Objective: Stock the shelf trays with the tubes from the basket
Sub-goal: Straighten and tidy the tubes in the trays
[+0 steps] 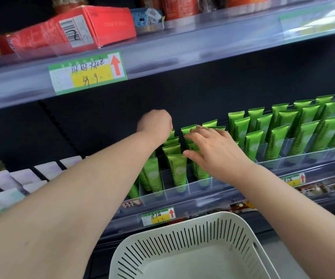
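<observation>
Your L hand (155,125) reaches deep, wrist bent, over the rear rows of the green tubes (177,168). Its fingers are hidden behind the knuckles, so can't tell if it grips a tube or only touches. One tube top shows right at its R edge.

Your R hand (213,150) is just beside it, to the R & a bit nearer you. It's released: fingers (198,129) spread & nearly straight, lying on the tube tops, thumb tip against a tube one row fwd. Nothing pinched.

The tubes stand cap-down, crimp-up, in rows inside the clear tray (182,193), directly under & btwn both hands. "Chamomile" reads on the fronts. R-side tubes (279,137), same kind, run off to the R of your R hand in divided compartments.

The basket (162,250), white w/ slotted walls, sits below both wrists, nearest you, well apart from the hands.

L of your L forearm: pale tubes (21,178) in rows. Above both hands: shelf edge w/ a green-yellow price label (88,71) & a red box (82,27) on that shelf. A small price tag (158,216) sits below the tray front, btwn your forearms.
</observation>
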A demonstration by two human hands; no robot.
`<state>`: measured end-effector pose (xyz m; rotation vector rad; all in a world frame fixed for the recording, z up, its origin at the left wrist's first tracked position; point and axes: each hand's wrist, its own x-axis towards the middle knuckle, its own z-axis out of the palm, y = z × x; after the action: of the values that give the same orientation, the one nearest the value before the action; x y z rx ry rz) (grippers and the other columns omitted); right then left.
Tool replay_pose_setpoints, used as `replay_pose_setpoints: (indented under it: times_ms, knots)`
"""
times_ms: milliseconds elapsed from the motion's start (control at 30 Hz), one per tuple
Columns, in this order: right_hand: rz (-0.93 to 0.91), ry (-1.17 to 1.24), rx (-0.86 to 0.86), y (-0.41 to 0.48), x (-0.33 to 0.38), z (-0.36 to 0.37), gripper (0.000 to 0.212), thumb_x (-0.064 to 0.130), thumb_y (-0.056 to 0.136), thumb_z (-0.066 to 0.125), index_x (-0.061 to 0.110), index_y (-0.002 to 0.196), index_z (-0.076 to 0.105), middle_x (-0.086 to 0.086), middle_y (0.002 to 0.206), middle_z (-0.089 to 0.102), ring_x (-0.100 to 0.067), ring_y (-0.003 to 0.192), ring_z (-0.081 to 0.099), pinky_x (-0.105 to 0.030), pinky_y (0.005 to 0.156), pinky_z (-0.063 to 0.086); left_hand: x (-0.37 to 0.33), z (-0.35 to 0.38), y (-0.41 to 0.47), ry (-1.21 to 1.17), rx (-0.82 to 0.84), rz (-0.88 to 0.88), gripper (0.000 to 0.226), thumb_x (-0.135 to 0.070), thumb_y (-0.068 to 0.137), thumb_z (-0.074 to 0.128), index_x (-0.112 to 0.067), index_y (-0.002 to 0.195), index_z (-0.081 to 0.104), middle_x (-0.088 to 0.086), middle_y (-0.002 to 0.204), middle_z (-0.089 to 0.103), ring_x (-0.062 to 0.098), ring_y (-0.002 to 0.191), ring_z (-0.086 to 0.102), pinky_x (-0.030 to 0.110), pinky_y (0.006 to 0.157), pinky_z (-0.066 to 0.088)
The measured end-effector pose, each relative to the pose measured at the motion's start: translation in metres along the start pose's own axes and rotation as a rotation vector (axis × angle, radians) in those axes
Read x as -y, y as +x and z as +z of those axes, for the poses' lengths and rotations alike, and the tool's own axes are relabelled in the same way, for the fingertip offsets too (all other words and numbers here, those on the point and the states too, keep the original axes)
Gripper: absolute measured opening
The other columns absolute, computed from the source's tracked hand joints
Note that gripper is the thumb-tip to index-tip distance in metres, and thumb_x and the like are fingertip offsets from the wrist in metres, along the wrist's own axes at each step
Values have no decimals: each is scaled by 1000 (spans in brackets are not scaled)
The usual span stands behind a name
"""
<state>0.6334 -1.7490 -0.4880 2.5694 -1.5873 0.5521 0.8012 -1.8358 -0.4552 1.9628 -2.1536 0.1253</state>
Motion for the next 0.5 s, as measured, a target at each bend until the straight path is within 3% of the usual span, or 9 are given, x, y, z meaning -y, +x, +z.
replay_pose_setpoints:
  times_ms: [200,500]
  knots:
    - [-2,10,2,1,3,-1,56,54,96,35,21,140,42,3,144,45,-16,142,27,-42,112,24,6,-4,0,0,60,-27,20,-6,82,69,-26,86,73,1,99,69,25,89,65,30,70,51]
    - [8,1,9,0,5,-3,56,55,96,34,21,140,42,3,144,46,-16,141,28,-42,111,24,-2,1,-1,20,12,18,18,-10,85,68,-27,88,73,1,97,69,25,88,65,31,70,52]
